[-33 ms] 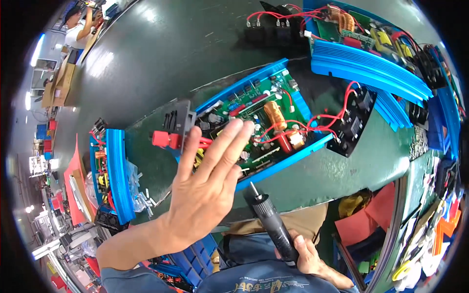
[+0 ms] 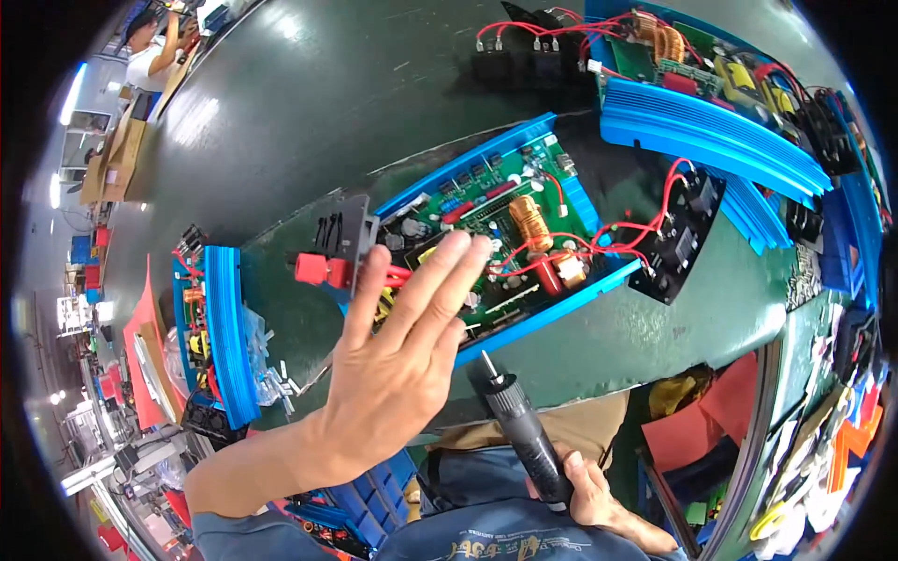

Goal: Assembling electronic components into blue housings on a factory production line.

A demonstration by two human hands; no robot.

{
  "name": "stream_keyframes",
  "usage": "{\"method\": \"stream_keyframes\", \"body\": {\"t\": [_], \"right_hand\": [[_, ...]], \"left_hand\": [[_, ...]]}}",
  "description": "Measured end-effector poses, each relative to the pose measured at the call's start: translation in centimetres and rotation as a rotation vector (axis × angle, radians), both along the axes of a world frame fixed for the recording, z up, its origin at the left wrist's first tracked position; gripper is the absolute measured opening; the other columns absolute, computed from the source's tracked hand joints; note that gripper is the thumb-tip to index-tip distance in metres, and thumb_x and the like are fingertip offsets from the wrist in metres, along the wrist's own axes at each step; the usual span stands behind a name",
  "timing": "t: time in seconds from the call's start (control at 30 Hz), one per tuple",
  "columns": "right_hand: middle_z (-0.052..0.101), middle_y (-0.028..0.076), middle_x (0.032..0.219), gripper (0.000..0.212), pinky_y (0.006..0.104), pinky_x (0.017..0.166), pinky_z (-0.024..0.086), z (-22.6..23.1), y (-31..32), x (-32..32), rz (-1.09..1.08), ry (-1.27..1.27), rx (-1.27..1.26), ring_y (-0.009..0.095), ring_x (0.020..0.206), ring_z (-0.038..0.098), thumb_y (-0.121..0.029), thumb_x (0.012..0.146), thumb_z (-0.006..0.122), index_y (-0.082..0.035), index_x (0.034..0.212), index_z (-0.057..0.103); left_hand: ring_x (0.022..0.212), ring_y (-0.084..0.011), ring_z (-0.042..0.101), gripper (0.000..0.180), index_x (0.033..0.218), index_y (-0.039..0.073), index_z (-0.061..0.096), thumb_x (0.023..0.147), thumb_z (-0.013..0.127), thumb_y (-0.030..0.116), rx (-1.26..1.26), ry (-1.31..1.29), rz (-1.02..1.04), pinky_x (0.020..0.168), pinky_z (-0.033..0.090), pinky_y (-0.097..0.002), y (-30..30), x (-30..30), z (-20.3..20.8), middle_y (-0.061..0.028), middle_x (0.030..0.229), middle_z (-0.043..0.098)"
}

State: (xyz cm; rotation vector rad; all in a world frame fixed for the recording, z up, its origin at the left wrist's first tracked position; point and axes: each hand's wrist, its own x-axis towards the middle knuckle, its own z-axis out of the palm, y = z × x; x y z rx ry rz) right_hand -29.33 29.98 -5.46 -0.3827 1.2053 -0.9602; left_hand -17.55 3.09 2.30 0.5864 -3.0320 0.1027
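Green benchtop hogging most of view, pretty shiny, white glare patches toward upper left. Couple of bright tube lights way out on left. Cardboard box just beside bench's far-left edge. Pale metal frame lower left. Blue crate below bench level, reddish sheets tucked lower right. Far-left clutter too small to make out, tbh.

Circuit units on green bench

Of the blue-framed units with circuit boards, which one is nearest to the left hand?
The central unit: in this view, the spread left hand overlaps it. The far-left unit and upper-right unit lie farther from that hand.
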Motion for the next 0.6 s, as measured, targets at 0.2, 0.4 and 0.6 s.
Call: {"method": "stream_keyframes", "body": {"t": [0.2, 0.4, 0.6], "right_hand": [[0.063, 0.006, 0.082, 0.086, 0.0259, 0.065, 0.040, -0.7, -0.8, -0.5, -0.018, -0.324, 0.027, 0.011, 0.070, 0.052, -0.071, 0.103, 0.023, 0.004, 0.130, 0.055], [0.056, 0.008, 0.073, 0.096, 0.0285, 0.061, 0.041, -2.0, -0.6, 0.3, -0.063, -1.025, 0.060, 0.017, 0.064, 0.051, -0.079, 0.097, 0.025, 0.005, 0.133, 0.053], [0.057, 0.010, 0.068, 0.095, 0.0302, 0.058, 0.041, -1.6, -0.4, 1.4, -0.123, -0.993, 0.101, 0.018, 0.060, 0.052, -0.080, 0.096, 0.024, 0.004, 0.125, 0.057]], "left_hand": [[0.145, -0.0212, 0.043, 0.007, 0.082, 0.011, 0.066, 0.087, 0.069, 0.015, 0.042, -0.031, 0.004, 0.122, 0.014, -0.0622, -0.4, -1.0, 0.1, -0.0030, 0.152, 0.053], [0.145, -0.0226, 0.042, 0.008, 0.081, 0.010, 0.065, 0.084, 0.070, 0.016, 0.140, -0.060, 0.030, 0.121, 0.013, -0.0652, -1.2, -1.1, 0.8, -0.0034, 0.150, 0.054], [0.146, -0.0243, 0.042, 0.010, 0.082, 0.010, 0.064, 0.080, 0.074, 0.013, 0.201, -0.070, 0.005, 0.121, 0.012, -0.0664, -1.3, -1.3, 1.1, -0.0042, 0.149, 0.055]]}}
